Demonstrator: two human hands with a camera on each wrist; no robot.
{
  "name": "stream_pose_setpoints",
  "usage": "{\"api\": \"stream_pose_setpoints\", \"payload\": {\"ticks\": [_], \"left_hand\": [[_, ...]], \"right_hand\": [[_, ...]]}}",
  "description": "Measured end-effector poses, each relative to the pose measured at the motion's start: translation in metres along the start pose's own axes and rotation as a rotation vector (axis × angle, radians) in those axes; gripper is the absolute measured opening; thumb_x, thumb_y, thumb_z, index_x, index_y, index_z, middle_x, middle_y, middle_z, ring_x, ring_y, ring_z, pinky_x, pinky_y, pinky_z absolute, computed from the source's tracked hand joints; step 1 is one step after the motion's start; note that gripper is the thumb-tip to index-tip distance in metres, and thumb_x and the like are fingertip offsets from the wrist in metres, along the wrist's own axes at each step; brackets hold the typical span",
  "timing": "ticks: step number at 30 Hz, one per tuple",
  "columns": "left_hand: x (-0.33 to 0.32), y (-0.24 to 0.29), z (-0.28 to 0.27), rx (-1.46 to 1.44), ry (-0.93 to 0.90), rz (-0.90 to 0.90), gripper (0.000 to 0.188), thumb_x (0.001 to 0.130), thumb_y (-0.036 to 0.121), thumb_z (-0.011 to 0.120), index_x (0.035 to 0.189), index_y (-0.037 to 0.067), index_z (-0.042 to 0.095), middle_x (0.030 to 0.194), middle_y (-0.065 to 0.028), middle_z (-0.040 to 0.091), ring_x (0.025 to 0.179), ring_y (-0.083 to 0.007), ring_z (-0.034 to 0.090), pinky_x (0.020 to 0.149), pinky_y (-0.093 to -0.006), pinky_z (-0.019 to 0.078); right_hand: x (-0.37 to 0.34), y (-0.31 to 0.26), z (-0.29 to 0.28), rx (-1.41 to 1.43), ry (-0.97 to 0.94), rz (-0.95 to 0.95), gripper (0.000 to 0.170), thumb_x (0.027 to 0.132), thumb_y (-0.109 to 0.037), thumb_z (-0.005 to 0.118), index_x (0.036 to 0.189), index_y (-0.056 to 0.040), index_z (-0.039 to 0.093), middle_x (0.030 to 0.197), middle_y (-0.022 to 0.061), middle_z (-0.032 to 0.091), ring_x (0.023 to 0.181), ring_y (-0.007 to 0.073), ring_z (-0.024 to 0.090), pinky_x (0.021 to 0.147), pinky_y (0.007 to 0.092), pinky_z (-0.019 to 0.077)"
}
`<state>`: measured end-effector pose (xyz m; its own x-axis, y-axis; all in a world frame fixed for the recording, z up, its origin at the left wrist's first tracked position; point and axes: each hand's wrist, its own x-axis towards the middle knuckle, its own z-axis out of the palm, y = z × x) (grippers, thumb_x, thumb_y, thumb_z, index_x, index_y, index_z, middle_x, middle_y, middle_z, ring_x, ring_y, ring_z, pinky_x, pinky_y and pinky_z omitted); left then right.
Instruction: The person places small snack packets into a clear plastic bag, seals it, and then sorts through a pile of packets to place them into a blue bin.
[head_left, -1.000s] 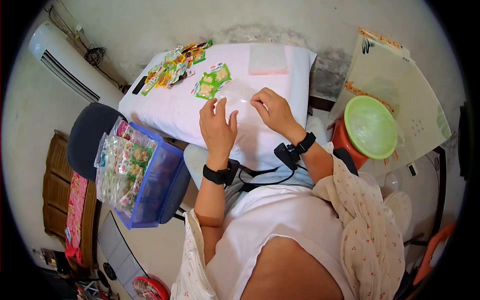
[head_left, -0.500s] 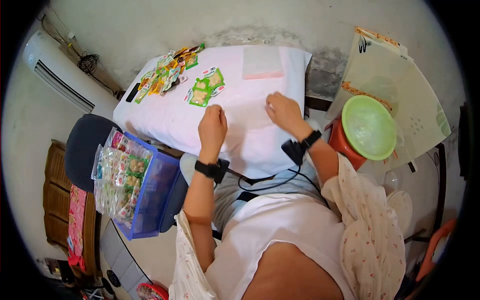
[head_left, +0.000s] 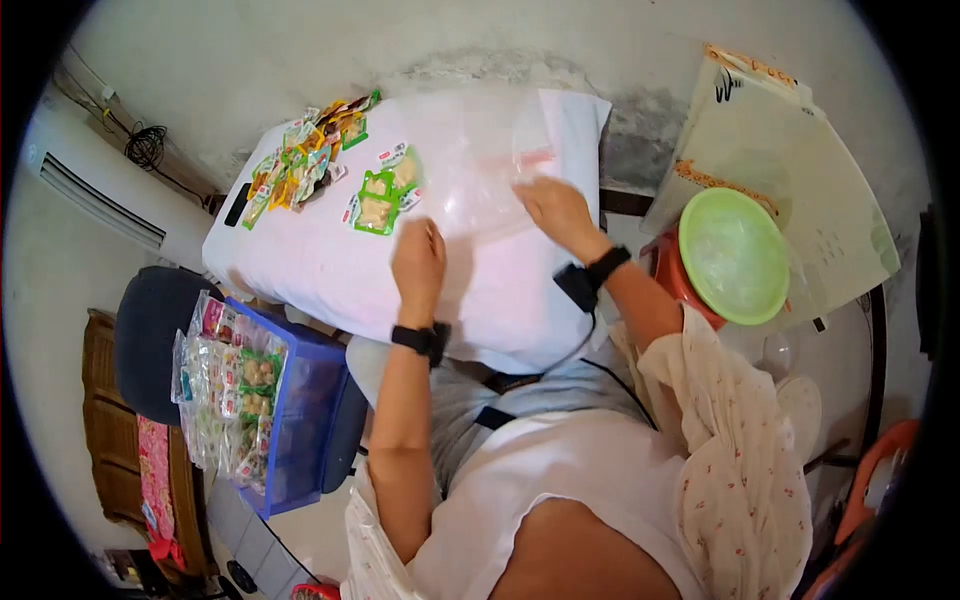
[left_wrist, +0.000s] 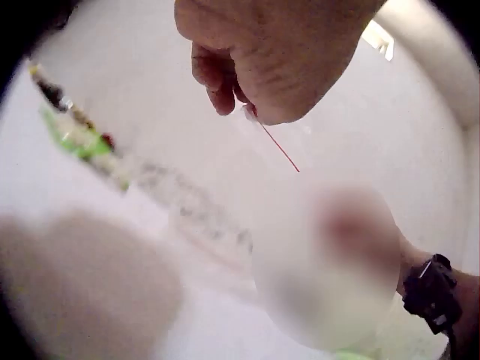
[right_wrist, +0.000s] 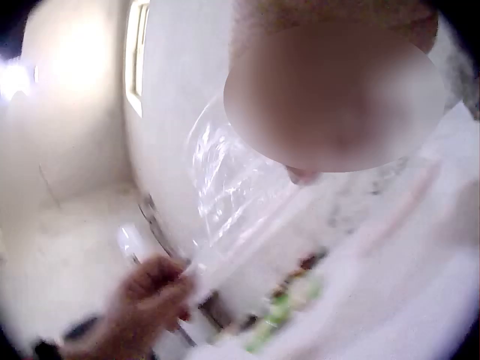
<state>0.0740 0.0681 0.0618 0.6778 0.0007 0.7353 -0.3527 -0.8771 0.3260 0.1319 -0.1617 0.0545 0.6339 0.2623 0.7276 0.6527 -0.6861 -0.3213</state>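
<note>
A clear plastic bag spreads upright between both hands above the white-covered table. My left hand pinches one corner of it, and a thin red line runs from those fingers along the bag's edge in the left wrist view. At the opposite side, my right hand grips the bag with curled fingers; part of this hand is blurred in its own wrist view. The bag looks wrinkled and shiny there. Several green snack packets lie just beyond the left hand.
A pile of colourful packets and a black phone lie at the table's far left. A blue crate of filled bags stands left. To the right, a green basin rests on a red container. Pink-edged clear bags lie at the back.
Earlier the left fingers were spread and the bag hung low between the hands. Now both hands grip it, and it has swung up and forward, overlapping the stack of bags behind.
</note>
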Motion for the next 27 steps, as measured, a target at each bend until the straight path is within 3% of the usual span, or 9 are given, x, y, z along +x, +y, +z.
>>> {"api": "stream_pose_setpoints", "payload": {"ticks": [1,5,8,10,12,17,22,25,27], "left_hand": [[-0.015,-0.002,0.01,-0.045,-0.073,-0.047,0.007,0.079,0.002,0.058,0.081,0.006,0.052,0.076,-0.0117,0.052,0.07,-0.0306,0.054,0.059,-0.0387,0.045],[-0.021,0.009,0.016,-0.062,-0.046,-0.09,0.009,0.079,0.001,0.058,0.082,0.006,0.051,0.077,-0.0114,0.052,0.069,-0.0304,0.054,0.058,-0.0397,0.0446],[-0.01,0.012,0.013,-0.018,0.032,-0.091,0.011,0.077,0.0,0.058,0.082,0.006,0.051,0.078,-0.0111,0.051,0.071,-0.0297,0.054,0.058,-0.0396,0.0447],[-0.021,0.007,0.015,-0.032,-0.072,-0.066,0.012,0.075,0.0,0.058,0.082,0.006,0.05,0.077,-0.0108,0.05,0.072,-0.0291,0.053,0.059,-0.039,0.0449],[-0.037,0.004,0.018,-0.016,-0.117,-0.054,0.012,0.074,0.0,0.058,0.081,0.006,0.05,0.076,-0.0107,0.05,0.072,-0.029,0.053,0.059,-0.0389,0.045],[-0.049,0.0,0.025,-0.013,-0.164,-0.023,0.016,0.069,0.002,0.06,0.081,0.006,0.051,0.077,-0.0105,0.05,0.074,-0.0287,0.052,0.06,-0.0387,0.045],[-0.047,-0.011,0.031,-0.065,-0.096,0.058,0.02,0.067,0.002,0.062,0.084,0.006,0.053,0.082,-0.01,0.053,0.077,-0.0281,0.053,0.062,-0.038,0.0458],[-0.053,-0.014,0.033,-0.124,-0.096,0.07,0.02,0.067,0.002,0.062,0.085,0.006,0.054,0.084,-0.0087,0.054,0.078,-0.0267,0.054,0.062,-0.0366,0.0462],[-0.056,-0.014,0.034,-0.127,-0.09,0.081,0.02,0.068,0.003,0.063,0.085,0.007,0.054,0.083,-0.0079,0.054,0.077,-0.0258,0.054,0.062,-0.0364,0.046]], "right_hand": [[-0.015,0.002,0.003,0.0,-0.104,0.061,0.012,0.084,-0.016,0.058,0.087,-0.0104,0.067,0.068,0.0118,0.053,0.063,0.0301,0.056,0.056,0.0428,0.0448],[-0.012,-0.011,0.007,0.128,0.047,0.167,0.011,0.082,-0.011,0.06,0.09,-0.0099,0.067,0.065,0.0103,0.05,0.061,0.0276,0.054,0.055,0.0397,0.0427],[-0.004,-0.01,0.007,0.094,0.131,0.056,0.015,0.081,-0.01,0.061,0.095,-0.0101,0.067,0.064,0.0084,0.049,0.062,0.0249,0.053,0.055,0.0368,0.0416],[-0.011,-0.006,0.012,0.045,0.12,-0.001,0.017,0.081,-0.01,0.061,0.097,-0.0102,0.067,0.065,0.0081,0.049,0.063,0.0243,0.052,0.055,0.0362,0.0414],[-0.031,0.004,0.025,-0.03,-0.055,-0.024,0.018,0.08,-0.01,0.061,0.097,-0.0104,0.067,0.065,0.008,0.049,0.062,0.0242,0.052,0.055,0.0359,0.041],[-0.045,0.009,0.029,0.026,-0.103,0.062,0.017,0.081,-0.013,0.061,0.096,-0.0083,0.066,0.065,0.0076,0.05,0.062,0.0263,0.052,0.056,0.0373,0.0415],[-0.011,0.008,0.0,0.024,-0.56,0.08,0.042,0.079,-0.029,0.066,0.113,-0.005,0.06,0.09,0.0148,0.057,0.086,0.0318,0.054,0.076,0.0398,0.0448],[0.042,0.001,-0.003,0.12,-0.542,0.07,0.049,0.079,-0.033,0.066,0.117,-0.0028,0.057,0.103,0.0171,0.057,0.099,0.0324,0.053,0.085,0.0392,0.0432],[0.081,-0.012,0.016,0.215,-0.522,0.065,0.047,0.079,-0.026,0.065,0.118,-0.0014,0.055,0.102,0.0168,0.058,0.096,0.0328,0.054,0.086,0.0364,0.0437]]}}
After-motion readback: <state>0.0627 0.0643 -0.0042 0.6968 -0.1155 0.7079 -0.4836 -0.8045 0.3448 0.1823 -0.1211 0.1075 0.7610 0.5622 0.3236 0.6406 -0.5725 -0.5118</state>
